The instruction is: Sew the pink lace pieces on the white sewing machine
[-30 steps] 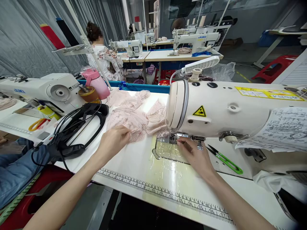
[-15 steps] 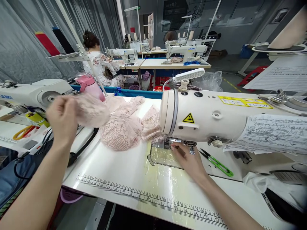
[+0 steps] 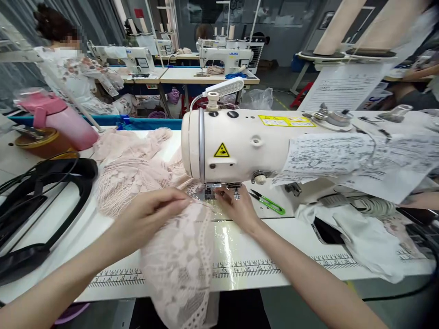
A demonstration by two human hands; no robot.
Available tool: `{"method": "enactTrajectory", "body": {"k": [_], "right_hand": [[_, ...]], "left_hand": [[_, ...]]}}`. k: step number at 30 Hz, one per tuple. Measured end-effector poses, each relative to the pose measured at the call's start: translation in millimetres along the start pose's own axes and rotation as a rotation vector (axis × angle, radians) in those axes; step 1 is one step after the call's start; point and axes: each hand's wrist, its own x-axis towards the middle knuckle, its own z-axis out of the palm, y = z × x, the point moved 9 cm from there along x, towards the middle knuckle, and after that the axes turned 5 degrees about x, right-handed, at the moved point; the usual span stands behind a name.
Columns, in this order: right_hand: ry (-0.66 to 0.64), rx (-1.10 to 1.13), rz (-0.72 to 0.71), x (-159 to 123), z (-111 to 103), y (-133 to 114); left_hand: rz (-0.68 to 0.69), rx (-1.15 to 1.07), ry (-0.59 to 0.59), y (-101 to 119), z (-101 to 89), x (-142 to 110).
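My left hand (image 3: pixel 151 214) pinches the upper edge of a pale pink lace piece (image 3: pixel 181 265), just left of the sewing machine's needle area. The lace hangs down over the table's front edge, with a dotted trim along its right side. Close against the presser foot (image 3: pixel 209 191) is my right hand (image 3: pixel 240 210), fingers bent together; what they hold, if anything, is hidden. The white sewing machine (image 3: pixel 236 146) stands above that hand. More pink lace pieces (image 3: pixel 126 178) lie heaped behind my left hand. Green thread snips (image 3: pixel 269 203) rest to the right of my right hand.
A black looped headset-like frame with cables (image 3: pixel 68 205) lies at left, near a pink jug (image 3: pixel 58 114). White cloth (image 3: pixel 360 237) partly covers a dark phone (image 3: pixel 329 230) at right. Handwritten paper (image 3: pixel 329 157) hangs on the machine. Another person (image 3: pixel 75 82) sits at back left.
My left hand lifted a lace piece from the heap, swung left with it, then brought it right to the needle area. My right hand stays by the presser foot. The view has turned right.
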Motion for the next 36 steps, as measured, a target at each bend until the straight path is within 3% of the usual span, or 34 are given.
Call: {"method": "enactTrajectory", "body": {"k": [2, 3, 6, 10, 13, 17, 23, 36], "right_hand": [[0.012, -0.031, -0.014, 0, -1, 1], [0.026, -0.049, -0.016, 1, -2, 2], [0.08, -0.078, -0.015, 0, -7, 6], [0.072, -0.092, -0.082, -3, -6, 0], [0.001, -0.218, -0.177, -8, 2, -10], [-0.087, -0.395, -0.275, -14, 16, -16], [-0.141, -0.576, -0.242, -16, 28, -12], [-0.098, -0.697, -0.272, -16, 27, -19]], "left_hand": [[0.035, 0.134, -0.096, -6, 36.1, 19], [0.049, 0.28, -0.081, -11, 46.8, 25], [0.171, 0.654, 0.114, -9, 61.9, 24], [0.478, 0.722, 0.118, 16, 99.8, -2], [0.524, 0.743, 0.109, 19, 116.0, -11], [0.458, 0.739, 0.093, 3, 118.5, -7], [0.424, 0.701, 0.126, -8, 112.9, -3], [0.434, 0.68, 0.205, -10, 108.4, 3]]}}
